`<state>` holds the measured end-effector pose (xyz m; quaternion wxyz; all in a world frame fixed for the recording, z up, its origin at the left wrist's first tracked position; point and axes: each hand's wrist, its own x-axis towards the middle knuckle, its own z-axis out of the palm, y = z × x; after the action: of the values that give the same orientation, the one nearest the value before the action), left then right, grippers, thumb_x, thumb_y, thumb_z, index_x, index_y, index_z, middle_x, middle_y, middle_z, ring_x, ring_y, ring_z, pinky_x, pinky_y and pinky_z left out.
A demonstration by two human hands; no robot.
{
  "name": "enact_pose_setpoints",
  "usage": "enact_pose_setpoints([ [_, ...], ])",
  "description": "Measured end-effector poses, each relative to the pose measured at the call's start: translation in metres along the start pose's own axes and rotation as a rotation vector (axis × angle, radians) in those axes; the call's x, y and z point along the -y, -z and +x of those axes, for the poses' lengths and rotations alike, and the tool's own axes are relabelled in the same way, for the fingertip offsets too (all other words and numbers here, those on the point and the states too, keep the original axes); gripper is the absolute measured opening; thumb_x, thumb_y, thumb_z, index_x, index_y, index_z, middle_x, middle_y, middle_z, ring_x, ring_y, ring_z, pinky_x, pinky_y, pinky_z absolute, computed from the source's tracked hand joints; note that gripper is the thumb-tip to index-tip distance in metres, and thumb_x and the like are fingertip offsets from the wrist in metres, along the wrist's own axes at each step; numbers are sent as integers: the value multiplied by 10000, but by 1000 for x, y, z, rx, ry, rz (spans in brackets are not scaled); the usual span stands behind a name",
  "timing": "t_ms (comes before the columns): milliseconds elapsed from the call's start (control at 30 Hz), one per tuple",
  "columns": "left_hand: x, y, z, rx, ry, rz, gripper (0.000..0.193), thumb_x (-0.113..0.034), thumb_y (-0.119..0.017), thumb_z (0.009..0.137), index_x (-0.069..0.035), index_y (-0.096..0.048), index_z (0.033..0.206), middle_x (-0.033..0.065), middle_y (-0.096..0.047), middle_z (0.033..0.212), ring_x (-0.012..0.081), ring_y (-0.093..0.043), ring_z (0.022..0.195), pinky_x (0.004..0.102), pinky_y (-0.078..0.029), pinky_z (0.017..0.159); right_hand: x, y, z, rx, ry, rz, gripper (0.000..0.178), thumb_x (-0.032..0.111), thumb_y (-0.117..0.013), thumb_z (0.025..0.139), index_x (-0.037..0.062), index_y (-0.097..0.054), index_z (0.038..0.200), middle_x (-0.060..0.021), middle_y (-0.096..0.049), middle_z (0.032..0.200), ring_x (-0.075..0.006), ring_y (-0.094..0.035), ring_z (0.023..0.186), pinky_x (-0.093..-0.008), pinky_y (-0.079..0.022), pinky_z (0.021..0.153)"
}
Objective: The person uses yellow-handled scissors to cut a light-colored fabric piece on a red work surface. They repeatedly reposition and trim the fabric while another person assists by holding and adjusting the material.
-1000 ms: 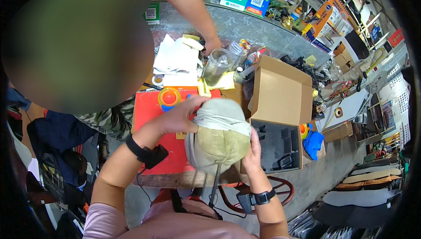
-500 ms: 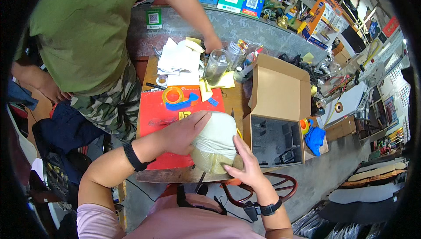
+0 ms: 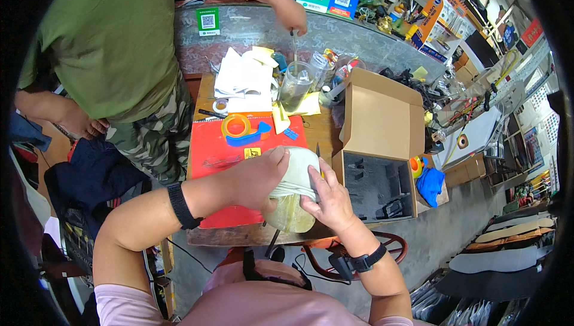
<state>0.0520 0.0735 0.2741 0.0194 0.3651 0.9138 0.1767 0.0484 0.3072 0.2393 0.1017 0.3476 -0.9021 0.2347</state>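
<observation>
Since the earlier frame, the right hand (image 3: 329, 199) has shifted from the lower right side of the rounded form (image 3: 291, 217) up onto its pale cloth (image 3: 304, 160), and another person's hand (image 3: 291, 18) has risen from beside the clear cup (image 3: 293, 92) to a place above it. The form, yellowish below and cloth-covered above, lies between the wearer's two hands, over the front edge of the wooden table (image 3: 318, 127); contact with the table cannot be determined. The left hand (image 3: 258, 179) is clamped on the form's left side, thumb low and fingers high. The right hand's thumb and fingers stand apart at the gathered folds; whether they pinch the cloth cannot be told. A dark rod (image 3: 272, 242) shows just below the form. Beneath and left of the hands lies a red folder (image 3: 206, 147), bearing an orange-and-blue tape dispenser (image 3: 247, 141). To the right, an open cardboard box (image 3: 384, 114) displays dark foam compartments. Farther back, white papers (image 3: 239, 78) lie left of the cup, over which the other person's hand holds a thin tool (image 3: 294, 45).
</observation>
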Motion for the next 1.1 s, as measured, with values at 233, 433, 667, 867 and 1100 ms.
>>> enact_pose_setpoints([
  [233,6,13,18,277,52,209,794,-298,-743,594,213,-410,1103,234,-533,917,333,-555,893,365,-478,776,5,0,22,86,26,-38,534,279,-690,742,31,-540,1190,-318,-473,1256,-396,-634,859,-400,-538,714],
  [433,6,13,25,236,206,234,649,-214,-701,603,157,-445,1070,239,-540,942,350,-553,922,377,-491,770,12,-2,42,149,58,-48,536,299,-663,751,5,-507,1171,-366,-448,1245,-389,-640,775,-431,-533,656],
  [667,21,0,26,85,250,163,470,-67,-638,577,106,-467,979,221,-528,930,361,-543,891,401,-486,765,23,7,47,254,-70,-43,644,251,-651,717,-19,-439,1262,-374,-416,1269,-434,-607,911,-438,-510,806],
  [867,44,-18,24,53,167,41,361,-66,-607,596,51,-495,918,205,-535,911,377,-560,828,417,-481,725,4,2,44,244,33,-16,457,219,-582,741,-23,-543,1128,-361,-471,1222,-405,-619,848,-442,-515,748],
  [1100,39,-41,30,13,180,-64,338,-70,-587,610,58,-511,914,215,-548,878,388,-563,848,441,-462,732,-4,0,25,132,-59,199,171,109,-597,731,19,-557,871,-175,-583,867,-374,-599,762,-452,-487,672],
])
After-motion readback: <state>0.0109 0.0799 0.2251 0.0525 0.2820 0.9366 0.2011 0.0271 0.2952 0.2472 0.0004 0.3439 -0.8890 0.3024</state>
